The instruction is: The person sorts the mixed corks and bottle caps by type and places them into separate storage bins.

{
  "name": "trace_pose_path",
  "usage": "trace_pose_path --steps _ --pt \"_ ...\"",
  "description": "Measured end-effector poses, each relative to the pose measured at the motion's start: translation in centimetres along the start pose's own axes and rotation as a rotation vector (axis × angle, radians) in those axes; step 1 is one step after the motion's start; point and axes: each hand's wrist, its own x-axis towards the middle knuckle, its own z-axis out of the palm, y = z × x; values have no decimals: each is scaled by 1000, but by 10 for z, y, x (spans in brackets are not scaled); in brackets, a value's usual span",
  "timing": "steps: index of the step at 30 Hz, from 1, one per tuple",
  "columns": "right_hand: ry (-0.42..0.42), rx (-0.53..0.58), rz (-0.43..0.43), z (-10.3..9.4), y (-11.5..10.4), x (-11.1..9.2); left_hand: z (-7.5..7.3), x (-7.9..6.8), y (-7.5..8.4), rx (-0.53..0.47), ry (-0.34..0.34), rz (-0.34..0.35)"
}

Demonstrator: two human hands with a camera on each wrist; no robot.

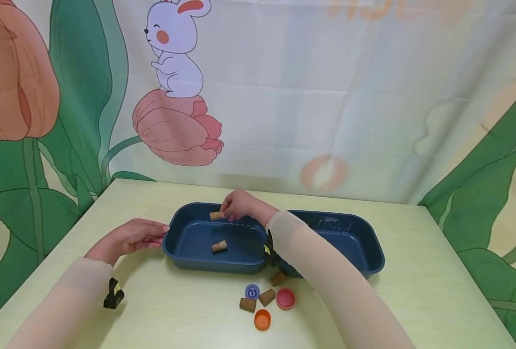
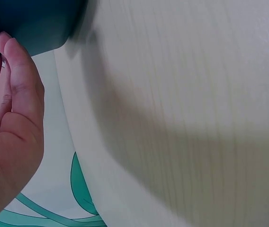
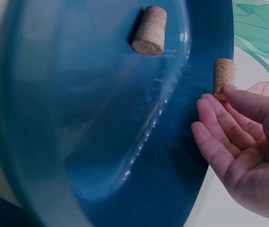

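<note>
My right hand (image 1: pixel 239 204) pinches a cork (image 1: pixel 216 215) between thumb and fingertips, over the far side of the left blue tray (image 1: pixel 218 266). In the right wrist view this cork (image 3: pixel 225 74) stands upright at the thumb tip, near the tray's rim. A second cork (image 1: pixel 219 246) lies on the tray floor below. At the tray's left end, my left hand (image 1: pixel 140 235) holds the rim between thumb and fingers. The left wrist view shows these fingertips (image 2: pixel 16 49) right at the edge of the blue wall (image 2: pixel 44 23).
A second blue tray (image 1: pixel 373 247) stands to the right, partly behind my right forearm. In front lie several corks (image 1: pixel 248 304), a purple cap (image 1: pixel 252 292), a red cap (image 1: pixel 285 298) and an orange cap (image 1: pixel 262 320). A printed curtain (image 1: pixel 275 111) hangs behind the table (image 1: pixel 188 310).
</note>
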Motion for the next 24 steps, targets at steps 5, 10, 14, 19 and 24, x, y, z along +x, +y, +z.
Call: trace_pose_path --steps 5,10,14,19,24 --pt "-21 -48 -5 5 2 1 0 0 0 5 10 -14" --pt "-36 -50 9 9 3 1 0 2 -1 7 12 -17" --pt "-50 -58 29 11 4 2 -1 2 -3 4 8 -12" --pt "-56 -86 65 13 1 -2 -2 3 -4 -6 -2 -7" --pt "-53 -123 137 20 4 2 -3 3 -4 -9 -12 -3"
